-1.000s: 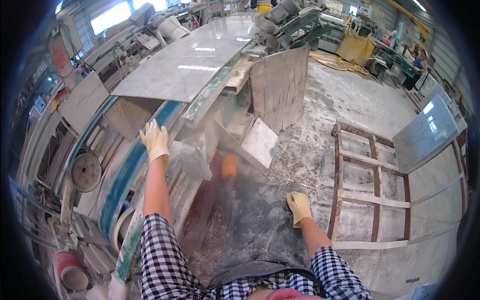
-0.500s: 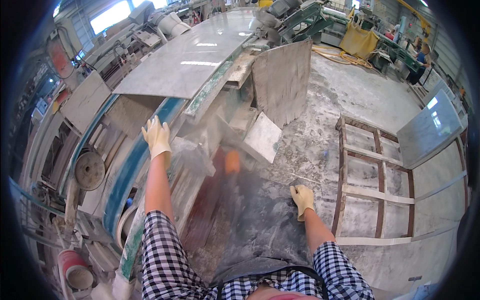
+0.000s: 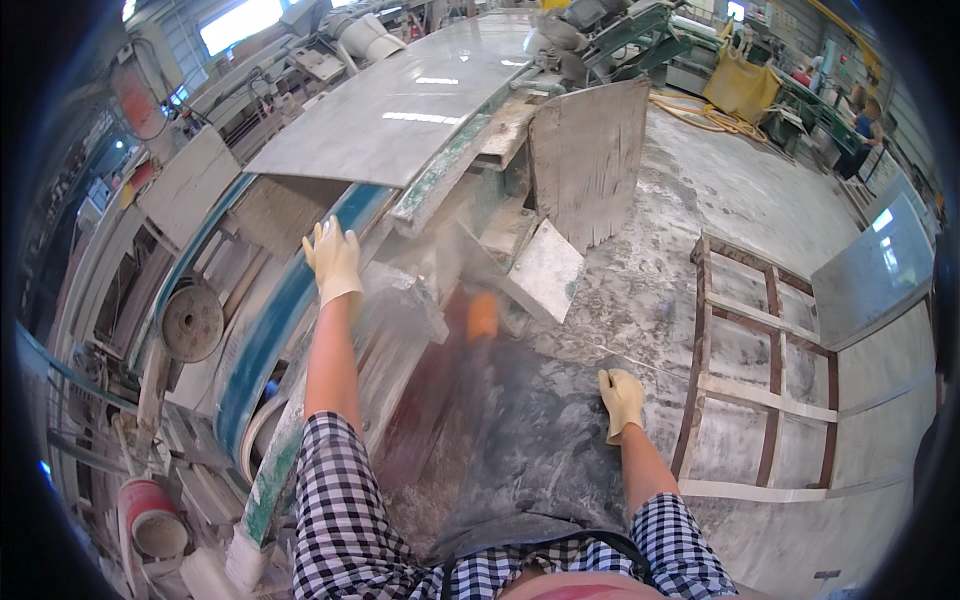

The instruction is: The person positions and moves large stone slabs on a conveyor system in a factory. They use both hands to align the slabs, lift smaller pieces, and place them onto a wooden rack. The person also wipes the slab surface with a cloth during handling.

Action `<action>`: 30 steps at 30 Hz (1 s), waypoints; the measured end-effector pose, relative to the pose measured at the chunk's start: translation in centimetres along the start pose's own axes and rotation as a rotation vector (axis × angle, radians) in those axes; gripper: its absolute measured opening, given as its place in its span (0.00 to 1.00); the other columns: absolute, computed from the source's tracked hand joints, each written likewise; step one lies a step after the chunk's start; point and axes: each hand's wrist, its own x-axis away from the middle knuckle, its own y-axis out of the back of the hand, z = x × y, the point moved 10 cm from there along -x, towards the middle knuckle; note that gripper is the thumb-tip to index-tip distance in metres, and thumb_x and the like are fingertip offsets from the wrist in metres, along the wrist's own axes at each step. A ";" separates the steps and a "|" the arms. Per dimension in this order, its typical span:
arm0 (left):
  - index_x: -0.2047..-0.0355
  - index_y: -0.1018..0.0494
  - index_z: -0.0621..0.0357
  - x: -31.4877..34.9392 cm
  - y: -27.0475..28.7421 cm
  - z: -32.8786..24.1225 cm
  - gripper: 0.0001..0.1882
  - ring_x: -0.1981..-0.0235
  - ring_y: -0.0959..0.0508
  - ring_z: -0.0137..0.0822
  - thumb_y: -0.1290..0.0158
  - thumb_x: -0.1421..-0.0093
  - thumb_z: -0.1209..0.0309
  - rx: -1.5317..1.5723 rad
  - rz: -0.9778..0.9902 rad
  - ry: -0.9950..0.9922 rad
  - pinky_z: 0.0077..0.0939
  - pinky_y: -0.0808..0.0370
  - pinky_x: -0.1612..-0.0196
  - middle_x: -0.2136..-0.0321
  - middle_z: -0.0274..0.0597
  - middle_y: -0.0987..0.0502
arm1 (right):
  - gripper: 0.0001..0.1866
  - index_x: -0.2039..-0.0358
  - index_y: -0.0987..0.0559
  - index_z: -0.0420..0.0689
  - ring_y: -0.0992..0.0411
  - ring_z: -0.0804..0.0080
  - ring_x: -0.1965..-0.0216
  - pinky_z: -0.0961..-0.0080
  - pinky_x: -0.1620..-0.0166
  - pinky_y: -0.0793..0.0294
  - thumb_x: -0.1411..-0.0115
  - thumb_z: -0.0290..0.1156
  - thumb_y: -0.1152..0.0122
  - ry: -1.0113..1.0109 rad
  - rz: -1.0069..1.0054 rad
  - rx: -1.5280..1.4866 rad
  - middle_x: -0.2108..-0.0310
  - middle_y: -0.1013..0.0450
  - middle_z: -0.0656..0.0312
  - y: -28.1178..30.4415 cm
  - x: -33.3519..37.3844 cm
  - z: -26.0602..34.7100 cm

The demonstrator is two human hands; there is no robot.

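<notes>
My left hand [image 3: 334, 260], in a pale yellow glove, reaches out flat over the blue-edged machine bed [image 3: 270, 325], fingers spread and holding nothing. Just right of it lies a dusty grey stone piece [image 3: 400, 310]. My right hand [image 3: 622, 398], also gloved, hangs over the dusty floor with fingers loosely curled and nothing in it. A dark dusty apron [image 3: 510, 460] covers my front between both arms. An orange object [image 3: 482, 316] shows below the bed; I cannot tell what it is.
A large polished grey slab [image 3: 400, 110] lies on the machine ahead. A stone offcut [image 3: 588, 160] stands upright beside a smaller tilted piece [image 3: 545, 268]. A rusty metal frame [image 3: 760, 370] lies on the floor at right, beside a leaning slab [image 3: 875, 270]. A red bucket [image 3: 150, 515] sits lower left.
My left hand has stayed over the machine bed. My right hand has lifted slightly and shifted right. The view has tilted a little.
</notes>
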 end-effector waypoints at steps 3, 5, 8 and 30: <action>0.37 0.27 0.58 0.0 0.0 -0.3 0.28 0.33 0.31 0.41 0.52 0.33 0.59 -0.013 -0.017 -0.017 0.47 0.49 0.26 0.39 0.44 0.23 | 0.22 0.75 0.18 0.42 0.22 0.43 0.66 0.48 0.60 0.25 0.35 0.47 0.45 0.014 -0.010 0.034 0.70 0.21 0.49 0.3 0.0 0.2; 0.37 0.27 0.58 0.1 0.1 -0.5 0.27 0.33 0.31 0.41 0.52 0.33 0.59 -0.016 -0.035 -0.030 0.47 0.49 0.26 0.39 0.44 0.23 | 0.22 0.75 0.18 0.42 0.23 0.42 0.66 0.48 0.59 0.25 0.35 0.46 0.45 0.024 -0.026 0.026 0.70 0.21 0.48 0.6 0.1 0.4; 0.37 0.27 0.58 0.1 0.1 -0.4 0.27 0.33 0.30 0.41 0.53 0.33 0.59 -0.018 -0.046 -0.028 0.47 0.49 0.26 0.40 0.44 0.23 | 0.22 0.75 0.19 0.41 0.23 0.42 0.66 0.48 0.59 0.25 0.35 0.46 0.45 0.030 -0.026 0.021 0.70 0.21 0.48 0.6 0.2 0.5; 0.40 0.25 0.60 0.6 1.1 -1.3 0.25 0.36 0.28 0.43 0.55 0.31 0.61 -0.057 -0.135 -0.097 0.48 0.44 0.28 0.44 0.46 0.20 | 0.22 0.75 0.20 0.40 0.23 0.41 0.64 0.47 0.59 0.27 0.35 0.47 0.46 -0.002 0.004 0.022 0.70 0.22 0.47 0.4 0.2 0.1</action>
